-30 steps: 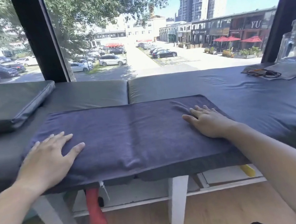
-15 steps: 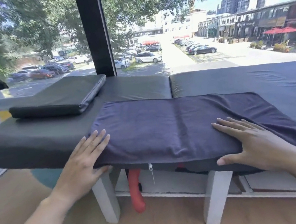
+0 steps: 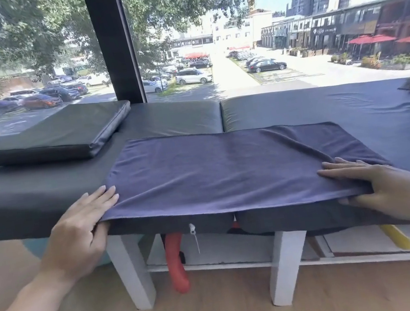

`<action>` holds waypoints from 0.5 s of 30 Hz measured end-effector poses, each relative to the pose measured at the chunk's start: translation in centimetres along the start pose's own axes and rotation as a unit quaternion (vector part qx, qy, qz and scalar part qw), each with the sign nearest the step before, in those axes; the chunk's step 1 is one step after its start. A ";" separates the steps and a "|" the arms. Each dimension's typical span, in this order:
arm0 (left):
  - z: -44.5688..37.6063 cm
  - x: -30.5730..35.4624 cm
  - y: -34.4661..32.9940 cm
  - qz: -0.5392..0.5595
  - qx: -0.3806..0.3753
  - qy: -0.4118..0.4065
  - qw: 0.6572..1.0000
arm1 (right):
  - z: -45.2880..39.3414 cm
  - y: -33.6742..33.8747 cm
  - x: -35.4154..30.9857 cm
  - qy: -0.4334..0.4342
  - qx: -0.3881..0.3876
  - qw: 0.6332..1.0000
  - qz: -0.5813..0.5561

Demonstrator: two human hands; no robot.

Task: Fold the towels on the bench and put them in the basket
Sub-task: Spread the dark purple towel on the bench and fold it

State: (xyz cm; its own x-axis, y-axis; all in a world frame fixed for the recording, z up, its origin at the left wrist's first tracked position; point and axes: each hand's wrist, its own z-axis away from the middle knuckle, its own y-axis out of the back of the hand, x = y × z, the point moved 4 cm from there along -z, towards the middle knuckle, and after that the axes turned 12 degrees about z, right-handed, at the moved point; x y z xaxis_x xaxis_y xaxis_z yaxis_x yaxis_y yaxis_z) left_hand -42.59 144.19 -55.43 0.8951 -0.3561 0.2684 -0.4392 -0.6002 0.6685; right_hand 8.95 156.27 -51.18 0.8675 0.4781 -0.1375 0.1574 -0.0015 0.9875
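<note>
The towel (image 3: 229, 167) lies flat along the front edge of the bench (image 3: 43, 184), right of the loose cushion (image 3: 62, 135). The left hand (image 3: 81, 227) and right hand (image 3: 378, 182) each pinch a near corner — carry both evenly to the far edge. Earlier the palms pressed flat on the cloth — now thumbs tuck beneath.

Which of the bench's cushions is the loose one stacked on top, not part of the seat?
The dark folded cushion at the far left, lying on top of the left seat pad. The right seat pad lies flush beside that pad, and the purple towel spans both.
</note>
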 end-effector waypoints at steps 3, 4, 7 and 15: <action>-0.1 0.5 0.7 -0.025 0.067 0.007 0.997 | 0.2 0.5 1.5 -0.074 0.058 0.995 -0.036; -0.2 0.6 0.8 -0.034 0.090 0.004 0.995 | 0.4 0.5 2.2 -0.113 0.079 0.990 -0.025; -0.6 1.0 0.8 -0.050 0.116 -0.009 0.992 | 0.9 0.3 5.6 -0.225 0.127 0.966 0.008; -0.8 0.9 0.6 -0.023 0.103 0.045 0.993 | 1.2 -1.9 14.3 -0.351 0.244 0.903 -0.050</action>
State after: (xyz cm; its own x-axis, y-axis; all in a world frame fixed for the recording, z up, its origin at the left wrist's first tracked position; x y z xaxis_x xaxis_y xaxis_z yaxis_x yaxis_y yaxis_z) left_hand -41.96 144.11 -54.26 0.9134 -0.2663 0.3078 -0.3967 -0.7514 0.5272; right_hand 21.66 162.02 -55.10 0.8954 -0.1767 -0.4086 0.2925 -0.4583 0.8393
